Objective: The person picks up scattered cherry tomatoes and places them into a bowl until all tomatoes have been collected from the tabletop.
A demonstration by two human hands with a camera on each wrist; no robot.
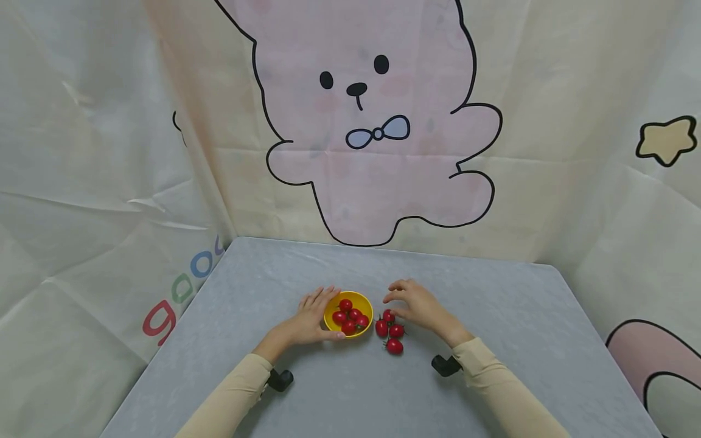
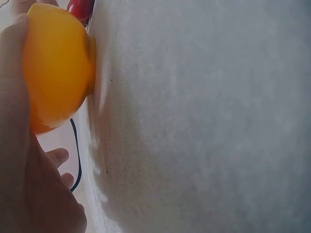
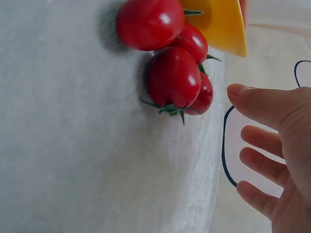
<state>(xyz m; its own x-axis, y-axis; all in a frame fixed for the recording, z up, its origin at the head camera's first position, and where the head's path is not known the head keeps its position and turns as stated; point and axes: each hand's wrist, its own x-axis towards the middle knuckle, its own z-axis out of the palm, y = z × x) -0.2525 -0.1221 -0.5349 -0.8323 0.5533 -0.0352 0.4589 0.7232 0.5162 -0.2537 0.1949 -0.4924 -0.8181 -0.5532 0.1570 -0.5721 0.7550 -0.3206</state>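
A yellow bowl (image 1: pixel 328 317) stands on the table with several small red tomatoes (image 1: pixel 348 328) inside. My left hand (image 1: pixel 310 320) holds it from the left, thumb along the near side and fingers at the far rim. In the left wrist view the bowl's smooth outer wall (image 2: pixel 56 68) lies against that hand. Just right of the bowl sits a cluster of several cherry tomatoes (image 1: pixel 396 331) with green stems. Above and right of this cluster hovers my right hand (image 1: pixel 418 305), fingers spread and loosely bent, holding nothing. The right wrist view shows it apart from the tomatoes (image 3: pixel 173 76).
A grey cloth-covered table (image 1: pixel 350 395) carries everything. Behind it hangs a curtain (image 1: pixel 520 201) printed with a pink bear, and side curtains flank the table. Dark wrist-camera mounts (image 1: pixel 446 366) sit beneath both forearms.
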